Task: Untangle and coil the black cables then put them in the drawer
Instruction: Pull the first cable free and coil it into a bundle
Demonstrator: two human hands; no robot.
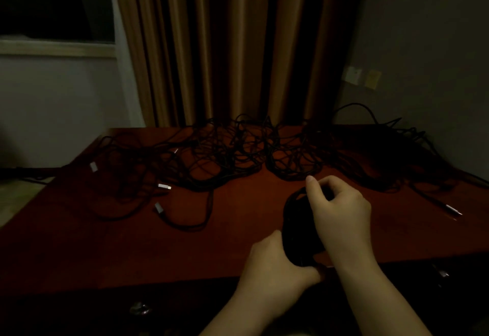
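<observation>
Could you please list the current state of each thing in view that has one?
coiled cable: wound into a loop, held above the table by both hands
left hand: grips the coil's lower end
right hand: pinches the coil's top
tangled cables: untangled not yet, spread across table
drawer: closed
curtain: drawn

A dim, underexposed room: weak light from above and in front picks out the brown curtain (211, 44) folds and the red-brown tabletop (132, 243), while the black cables (232, 150) merge into shadow at the right. The window (53, 2) is black. Detail is soft and grainy throughout; wide-angle distortion bends the table's edges.
</observation>
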